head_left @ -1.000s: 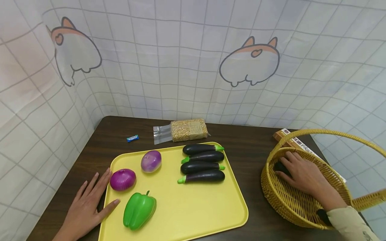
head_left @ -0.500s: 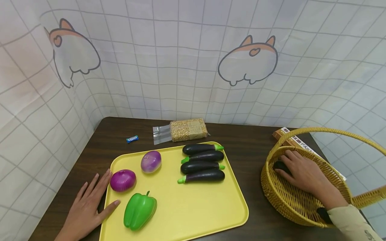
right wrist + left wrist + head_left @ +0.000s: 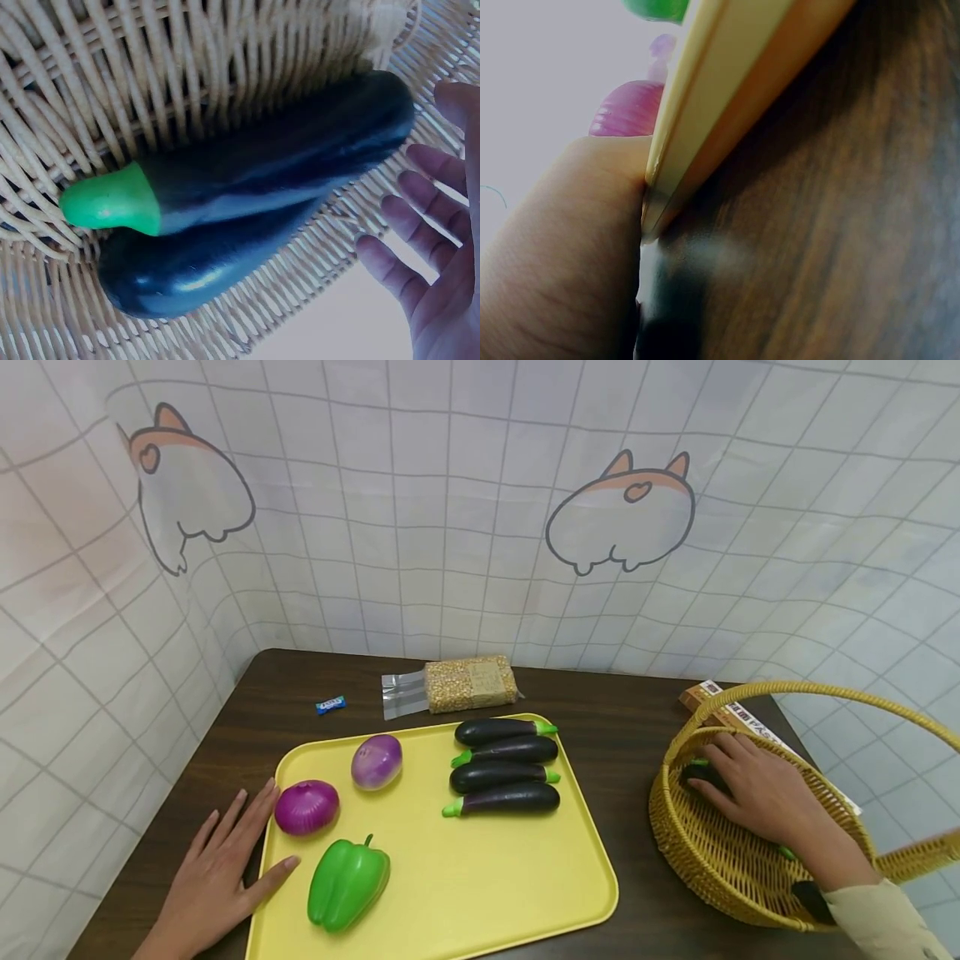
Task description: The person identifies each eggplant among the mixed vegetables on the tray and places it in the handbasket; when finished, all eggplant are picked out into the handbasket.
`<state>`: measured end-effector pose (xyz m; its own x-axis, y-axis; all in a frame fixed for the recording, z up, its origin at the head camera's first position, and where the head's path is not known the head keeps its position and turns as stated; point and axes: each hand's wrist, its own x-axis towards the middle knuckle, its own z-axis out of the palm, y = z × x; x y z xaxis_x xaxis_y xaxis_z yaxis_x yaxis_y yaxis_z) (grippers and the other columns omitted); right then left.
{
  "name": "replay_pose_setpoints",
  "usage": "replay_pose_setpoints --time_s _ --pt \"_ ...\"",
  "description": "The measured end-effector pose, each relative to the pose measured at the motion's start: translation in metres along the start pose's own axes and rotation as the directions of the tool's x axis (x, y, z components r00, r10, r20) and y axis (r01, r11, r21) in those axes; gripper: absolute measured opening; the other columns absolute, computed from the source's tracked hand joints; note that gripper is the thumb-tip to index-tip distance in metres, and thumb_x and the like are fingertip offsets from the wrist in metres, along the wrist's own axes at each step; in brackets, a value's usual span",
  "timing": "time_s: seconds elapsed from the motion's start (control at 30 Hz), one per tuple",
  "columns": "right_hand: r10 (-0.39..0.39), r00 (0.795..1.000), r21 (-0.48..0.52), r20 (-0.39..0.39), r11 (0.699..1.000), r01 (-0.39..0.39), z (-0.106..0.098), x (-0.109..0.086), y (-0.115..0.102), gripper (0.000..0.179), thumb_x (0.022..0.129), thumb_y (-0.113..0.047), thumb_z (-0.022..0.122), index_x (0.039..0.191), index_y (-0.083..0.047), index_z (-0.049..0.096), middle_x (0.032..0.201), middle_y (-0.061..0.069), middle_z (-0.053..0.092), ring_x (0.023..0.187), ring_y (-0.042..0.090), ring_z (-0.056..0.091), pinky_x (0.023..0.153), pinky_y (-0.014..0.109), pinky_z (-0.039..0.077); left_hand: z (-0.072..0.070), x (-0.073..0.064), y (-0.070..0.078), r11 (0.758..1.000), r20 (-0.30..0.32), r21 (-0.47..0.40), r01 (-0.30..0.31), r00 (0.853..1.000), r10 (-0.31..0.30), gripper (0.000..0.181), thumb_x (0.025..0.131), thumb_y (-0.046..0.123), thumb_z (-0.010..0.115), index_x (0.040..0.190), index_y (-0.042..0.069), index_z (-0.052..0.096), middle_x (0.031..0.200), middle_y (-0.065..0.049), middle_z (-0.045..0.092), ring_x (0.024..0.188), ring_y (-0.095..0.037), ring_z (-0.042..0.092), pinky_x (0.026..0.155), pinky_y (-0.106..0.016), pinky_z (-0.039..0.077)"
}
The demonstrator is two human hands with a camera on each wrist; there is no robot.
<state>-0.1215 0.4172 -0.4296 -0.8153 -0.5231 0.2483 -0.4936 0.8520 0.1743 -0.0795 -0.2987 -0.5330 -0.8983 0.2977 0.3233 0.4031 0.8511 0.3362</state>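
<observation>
Inside the yellow wicker basket (image 3: 678, 852), my right hand (image 3: 761, 789) reaches down with its fingers spread, above a dark eggplant (image 3: 703, 775) whose green end peeks out by the thumb. The right wrist view has two eggplants side by side against the weave, the upper eggplant (image 3: 277, 154) with a green cap and the lower eggplant (image 3: 202, 270) partly beneath it; the fingers (image 3: 427, 229) stand apart from both. My left hand (image 3: 213, 881) rests along the left edge of the yellow tray (image 3: 487, 885), its thumb over the rim.
On the tray lie several eggplants (image 3: 510, 797) in a row, a purple onion (image 3: 306, 807), a paler onion (image 3: 377, 762) and a green bell pepper (image 3: 348, 885). Behind it are a bag of grain (image 3: 471, 683) and a small blue packet (image 3: 330, 704). A pasta box (image 3: 738, 714) lies behind the basket.
My right hand has shifted slightly within the basket, and green ends of eggplants now show beside the thumb and under the wrist. The left hand stays in place.
</observation>
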Motion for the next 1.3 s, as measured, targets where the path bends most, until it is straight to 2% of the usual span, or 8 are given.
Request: replay_pose_setpoints --time_s 0.23,0.47,0.7,0.93,1.0,1.17,1.3 --pt "-0.006 0.999 0.005 -0.035 1.000 0.006 -0.012 0.003 -0.005 0.040 0.090 -0.032 0.083 0.119 -0.008 0.069 0.121 0.015 0.064 0.102 0.038 0.066 0.075 0.059 0.057 0.001 0.001 -0.001 1.000 0.002 -0.003 -0.003 1.000 0.003 0.096 0.094 0.049 0.076 0.170 0.020 0.025 0.173 -0.003 0.027 0.159 -0.035 0.019 0.127 -0.051 -0.001" --pt "-0.020 0.998 0.002 -0.063 1.000 0.020 -0.025 0.008 -0.017 0.036 0.092 -0.033 0.080 0.118 -0.010 0.068 0.123 0.017 0.066 0.111 0.040 0.065 0.083 0.059 0.056 0.001 0.002 -0.002 1.000 0.003 -0.001 0.000 1.000 0.000 0.096 0.095 0.049 0.076 0.171 0.021 0.024 0.173 -0.003 0.027 0.158 -0.037 0.019 0.127 -0.052 -0.001" --pt "-0.069 0.993 -0.009 -0.099 0.998 0.068 -0.037 0.013 -0.026 0.039 0.106 -0.047 0.059 0.117 -0.010 0.067 0.114 0.011 0.065 0.110 0.036 0.064 0.086 0.058 0.055 0.000 0.003 -0.001 1.000 -0.002 -0.004 -0.005 1.000 0.005 0.096 0.094 0.049 0.076 0.170 0.020 0.025 0.172 -0.005 0.029 0.158 -0.037 0.020 0.127 -0.052 -0.001" --pt "-0.057 0.997 -0.011 -0.061 0.998 0.056 -0.047 0.013 -0.037 0.039 0.106 -0.046 0.060 0.121 -0.012 0.068 0.116 0.008 0.066 0.115 0.036 0.064 0.091 0.061 0.054 -0.001 0.001 0.000 1.000 0.000 -0.009 -0.005 1.000 0.005 0.097 0.094 0.049 0.076 0.171 0.020 0.025 0.173 -0.004 0.028 0.158 -0.038 0.019 0.127 -0.052 -0.001" --pt "-0.058 0.996 -0.010 -0.062 0.998 0.058 -0.049 0.014 -0.040 0.041 0.108 -0.049 0.054 0.121 -0.012 0.067 0.116 0.007 0.066 0.115 0.035 0.064 0.091 0.061 0.053 -0.001 0.000 0.000 1.000 0.006 -0.009 0.001 1.000 -0.001 0.097 0.094 0.049 0.076 0.171 0.020 0.024 0.173 -0.004 0.027 0.158 -0.038 0.019 0.127 -0.052 -0.002" --pt "-0.111 0.986 -0.008 -0.124 0.994 0.111 -0.054 0.018 -0.047 0.058 0.112 -0.054 0.034 0.117 -0.009 0.070 0.111 0.007 0.067 0.109 0.032 0.066 0.091 0.057 0.054 -0.001 -0.001 0.000 1.000 0.007 -0.011 0.004 1.000 -0.004 0.098 0.094 0.049 0.076 0.171 0.021 0.023 0.173 -0.004 0.027 0.158 -0.038 0.018 0.127 -0.051 -0.003" --pt "-0.150 0.976 -0.010 -0.155 0.989 0.150 -0.058 0.022 -0.056 0.057 0.112 -0.050 0.038 0.119 -0.005 0.071 0.110 0.008 0.068 0.106 0.032 0.067 0.091 0.056 0.055 -0.001 0.000 0.001 1.000 0.001 -0.014 0.006 1.000 -0.006 0.097 0.094 0.049 0.076 0.171 0.021 0.023 0.173 -0.004 0.028 0.158 -0.038 0.019 0.127 -0.051 -0.002"
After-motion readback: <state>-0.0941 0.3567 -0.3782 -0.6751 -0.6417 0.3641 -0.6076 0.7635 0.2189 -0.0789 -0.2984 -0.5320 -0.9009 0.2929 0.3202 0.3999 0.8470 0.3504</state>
